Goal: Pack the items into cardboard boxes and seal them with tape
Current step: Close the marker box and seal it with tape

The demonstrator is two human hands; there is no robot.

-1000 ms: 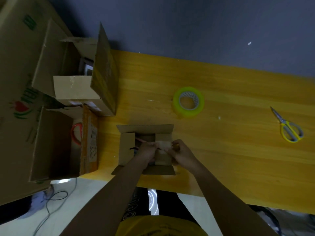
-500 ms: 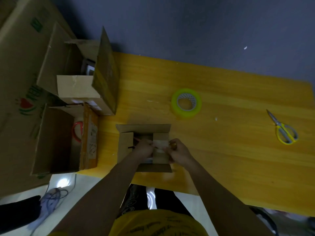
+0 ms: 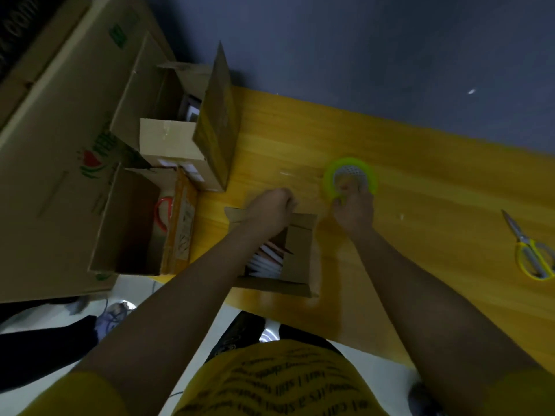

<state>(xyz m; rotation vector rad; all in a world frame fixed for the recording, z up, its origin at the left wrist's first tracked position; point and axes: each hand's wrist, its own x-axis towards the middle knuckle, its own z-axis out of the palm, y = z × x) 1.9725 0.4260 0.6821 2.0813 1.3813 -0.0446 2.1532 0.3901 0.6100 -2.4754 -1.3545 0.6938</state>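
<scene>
Right hand (image 3: 354, 210) pinches the near rim of the glossy yellow-green tape ring (image 3: 350, 179), just beyond the small corrugated box (image 3: 295, 256). Left hand (image 3: 268, 210) is fisted over the box's far flap (contents of grip: cannot tell).

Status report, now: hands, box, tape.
Right hand gripping tape roll. Left hand fisted over box, flaps open. Nothing in the way.

A yellow wooden table (image 3: 435, 223) is set against a dark blue-grey wall (image 3: 375, 55). A pale, glossy floor (image 3: 192, 313) is seen below the table's near edge, where a small bright reflection is caught. The scene is dimly lit.
</scene>
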